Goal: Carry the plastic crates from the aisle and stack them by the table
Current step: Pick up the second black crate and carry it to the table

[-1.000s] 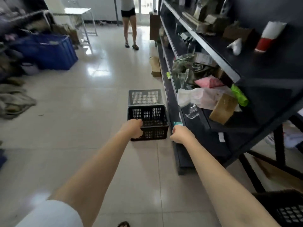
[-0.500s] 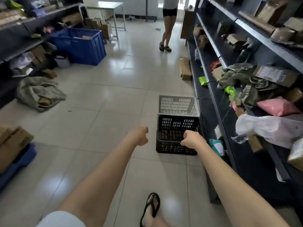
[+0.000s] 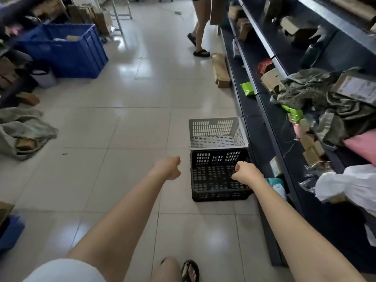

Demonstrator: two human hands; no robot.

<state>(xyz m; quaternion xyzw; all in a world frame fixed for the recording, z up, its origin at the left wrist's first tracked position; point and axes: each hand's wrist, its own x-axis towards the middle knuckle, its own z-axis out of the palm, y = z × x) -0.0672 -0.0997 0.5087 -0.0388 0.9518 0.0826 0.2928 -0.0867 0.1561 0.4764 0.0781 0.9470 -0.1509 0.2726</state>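
Two slatted plastic crates stand on the tiled floor against the foot of the right-hand shelving. The black crate (image 3: 219,180) is nearer to me and the light grey crate (image 3: 216,132) sits directly behind it, touching. Both look empty. My left hand (image 3: 168,167) is stretched out in front of me with its fingers curled into a fist, just left of the black crate and holding nothing. My right hand (image 3: 247,173) is also fisted and hovers over the black crate's right side; I see nothing in it.
Dark shelving (image 3: 284,123) full of clothes, bags and boxes runs along the right. A person (image 3: 200,27) stands farther up the aisle near a long cardboard box (image 3: 221,72). A big blue bin (image 3: 65,49), a sack (image 3: 20,133) and table legs (image 3: 120,17) lie left.
I have walked closer to the crates, so they appear larger and lower in view. Both arms stay stretched forward with curled fingers, and the person ahead has stepped.
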